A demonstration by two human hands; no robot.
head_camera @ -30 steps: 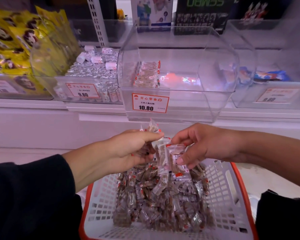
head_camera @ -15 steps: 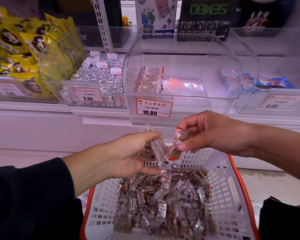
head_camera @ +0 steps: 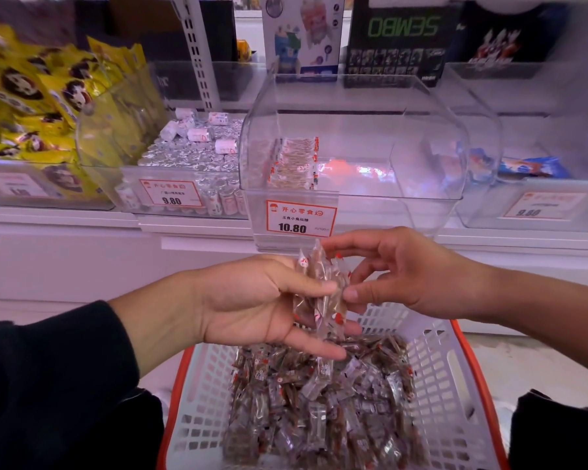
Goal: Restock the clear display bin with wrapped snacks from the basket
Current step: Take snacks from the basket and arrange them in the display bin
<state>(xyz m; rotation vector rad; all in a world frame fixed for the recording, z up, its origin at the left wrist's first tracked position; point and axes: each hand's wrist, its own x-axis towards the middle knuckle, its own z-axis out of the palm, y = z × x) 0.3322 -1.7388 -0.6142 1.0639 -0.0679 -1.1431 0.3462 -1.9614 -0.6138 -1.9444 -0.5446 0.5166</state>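
Hands meet above the basket [head_camera: 455, 395], just below the front of the clear display bin [head_camera: 353, 184]. The left hand [head_camera: 252, 300] lies palm up, fingers stretched toward three o'clock and only lightly bent, with a small bunch of wrapped snacks [head_camera: 319, 293] standing across them; its thumb presses the bunch from the nine o'clock side, so the packets are pinned between thumb and fingers. The right hand [head_camera: 408, 269] comes in from three o'clock, half open, with its fingers spread and curved. Its thumb tip touches the bunch at the three o'clock edge, and the forefinger reaches over the top of the packets; whether it truly pinches one I cannot tell.

The held snacks are slim clear wrappers with brown contents and small red marks, standing roughly upright and fanned a little. At six o'clock from the hands, the white lattice basket with an orange rim holds a loose heap of the same packets [head_camera: 319, 401]. At twelve o'clock the bin sits on the shelf, mostly bare inside, with one neat row of snacks [head_camera: 294, 162] stacked against its left wall. A price tag [head_camera: 301, 218] reading 10.80 is fixed to its front.
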